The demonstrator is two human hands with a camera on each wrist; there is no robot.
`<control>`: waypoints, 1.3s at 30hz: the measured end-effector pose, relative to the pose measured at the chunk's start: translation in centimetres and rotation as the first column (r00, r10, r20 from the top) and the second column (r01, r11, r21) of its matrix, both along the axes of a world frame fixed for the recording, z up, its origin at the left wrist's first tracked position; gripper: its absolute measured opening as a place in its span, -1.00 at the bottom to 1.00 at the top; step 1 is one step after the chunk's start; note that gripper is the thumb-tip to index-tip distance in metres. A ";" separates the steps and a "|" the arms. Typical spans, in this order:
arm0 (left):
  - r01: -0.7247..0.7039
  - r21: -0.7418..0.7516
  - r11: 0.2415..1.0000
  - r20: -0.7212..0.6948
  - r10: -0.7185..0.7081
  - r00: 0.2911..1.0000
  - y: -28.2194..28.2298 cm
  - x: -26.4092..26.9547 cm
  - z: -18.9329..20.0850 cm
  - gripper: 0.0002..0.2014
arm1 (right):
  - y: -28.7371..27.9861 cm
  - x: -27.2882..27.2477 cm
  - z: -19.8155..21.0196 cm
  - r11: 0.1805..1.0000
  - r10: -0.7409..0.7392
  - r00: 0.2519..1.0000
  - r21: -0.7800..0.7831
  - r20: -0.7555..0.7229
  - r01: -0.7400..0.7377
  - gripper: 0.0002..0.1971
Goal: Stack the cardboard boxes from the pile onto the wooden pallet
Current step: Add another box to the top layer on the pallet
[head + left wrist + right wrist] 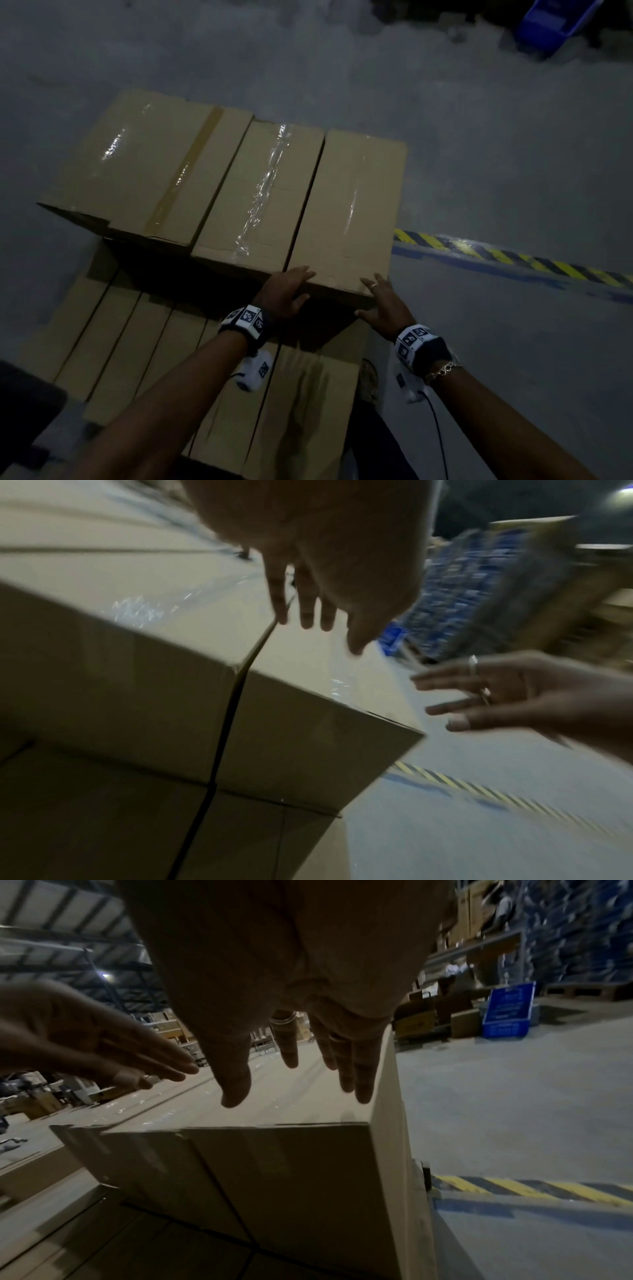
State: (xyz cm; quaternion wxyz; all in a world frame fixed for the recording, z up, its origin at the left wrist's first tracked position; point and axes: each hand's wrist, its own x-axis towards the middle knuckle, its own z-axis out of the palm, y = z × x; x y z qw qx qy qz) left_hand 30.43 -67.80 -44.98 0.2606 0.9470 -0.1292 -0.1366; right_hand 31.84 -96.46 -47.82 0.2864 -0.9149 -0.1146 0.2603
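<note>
Directly at 12 o'clock of both hands lay the right box [346, 209], long axis 12-to-6; left hand [286, 291] and right hand [385, 305], fingers straight, grasped nothing.

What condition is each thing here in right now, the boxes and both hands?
Rightmost upper box: taped shut, flat on the lower layer.
Middle upper box: taped shut, beside it.
Left upper box: taped shut, overhanging the lower layer.
Lower layer of boxes: closed, side by side.
Left hand: open, fingers straight.
Right hand: open at the box's corner.
</note>
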 end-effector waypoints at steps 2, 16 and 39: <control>0.045 0.006 0.999 0.076 -0.046 0.996 0.3 -1.4 1.6 -0.54 | 1.1 -2.1 1.8 1.000 -0.018 1.000 0.024 0.008 0.018 -0.16; 0.415 0.196 0.888 0.322 -0.458 0.828 0.4 -15.2 13.4 -0.12 | 5.4 -25.9 16.3 0.909 -0.405 0.842 0.058 0.357 0.413 -0.24; 0.971 -0.200 0.133 0.047 -0.988 0.146 -23.5 -57.9 14.8 -0.20 | 3.5 -83.5 19.3 -0.296 -0.938 -0.304 0.073 0.167 0.953 -0.22</control>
